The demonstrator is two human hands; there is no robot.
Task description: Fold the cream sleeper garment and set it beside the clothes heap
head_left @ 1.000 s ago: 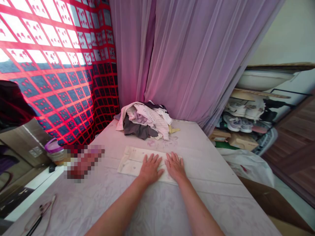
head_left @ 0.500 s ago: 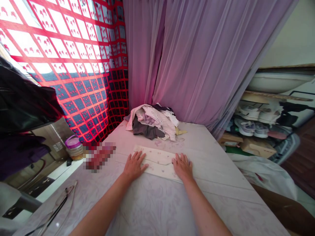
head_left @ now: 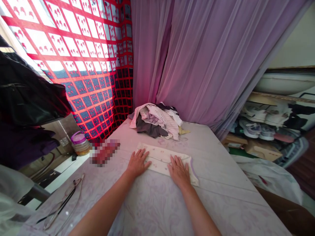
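Note:
A small pale folded garment (head_left: 162, 157) with a faint print lies flat on the table (head_left: 221, 183), which is covered in a light floral cloth. My left hand (head_left: 137, 162) rests flat, fingers spread, on the garment's left end. My right hand (head_left: 179, 169) presses flat on its right part, near a purple-trimmed edge. Neither hand grips anything. Behind the garment, at the table's far end, sits a heap of mixed clothes (head_left: 156, 119) in white, grey and stripes.
Purple curtains (head_left: 197, 59) hang behind the table, and a red and blue checked cloth (head_left: 86, 72) covers the window at left. A purple-lidded jar (head_left: 80, 143) stands left of the table. Shoes on a rack (head_left: 265, 124) are at right. Eyeglasses (head_left: 61, 203) lie at the near left.
My hands moved apart along the garment, then the right hand slid back toward the middle. The garment's right end now shows a purple-trimmed edge. The camera view shifted left.

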